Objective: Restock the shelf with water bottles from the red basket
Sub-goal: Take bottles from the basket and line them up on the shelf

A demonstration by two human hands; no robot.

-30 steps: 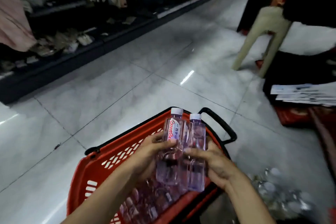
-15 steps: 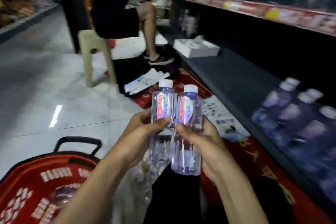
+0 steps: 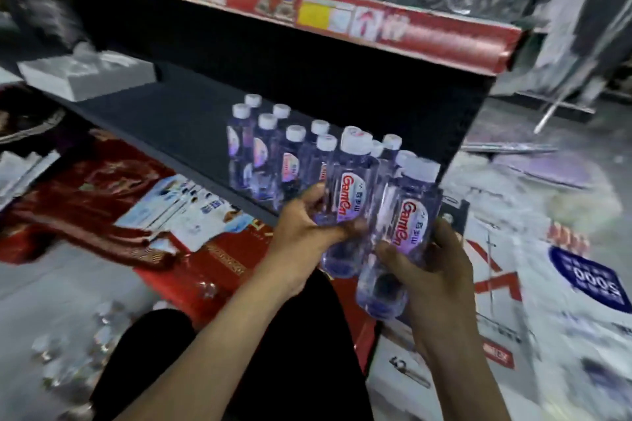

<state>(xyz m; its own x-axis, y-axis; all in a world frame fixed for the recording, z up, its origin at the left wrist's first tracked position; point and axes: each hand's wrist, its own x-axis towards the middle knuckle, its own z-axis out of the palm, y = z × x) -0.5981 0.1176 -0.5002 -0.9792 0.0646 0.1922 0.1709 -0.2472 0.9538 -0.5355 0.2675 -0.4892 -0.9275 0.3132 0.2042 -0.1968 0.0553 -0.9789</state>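
each hand gripping one bottle, left hand (image 3: 301, 229) and right hand (image 3: 434, 270), fingers curling round them, hovering by the shelf (image 3: 178, 113)

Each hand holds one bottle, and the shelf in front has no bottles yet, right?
Not quite: the head view shows a cluster of bottles already standing on the shelf. The left hand and right hand do each hold one.
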